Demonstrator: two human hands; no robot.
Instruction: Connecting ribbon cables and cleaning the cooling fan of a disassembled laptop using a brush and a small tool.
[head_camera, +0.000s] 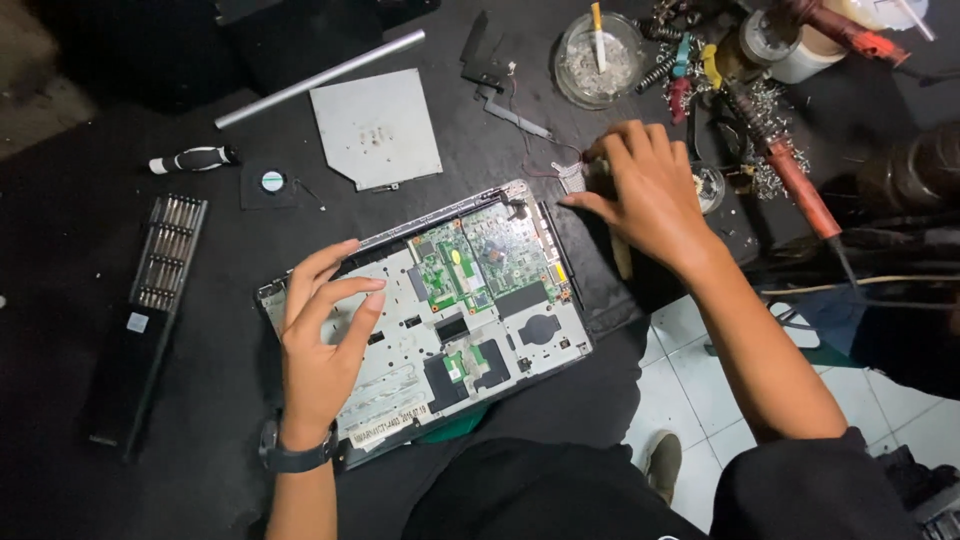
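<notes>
Your left hand (325, 335) rested fingers spread on the opened laptop chassis (430, 320) at centre bench. At 2 o'clock from it, your right hand (645, 190) pressed its closed fingers on a small part (572, 177), grip unclear. Green circuit board (480, 262) exposed.

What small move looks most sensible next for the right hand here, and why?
Probably lift the right hand with the small part it pinches just off the opened laptop's top corner. The left hand already rests flat on the chassis, steadying it, and thin wires run from that part.
</notes>
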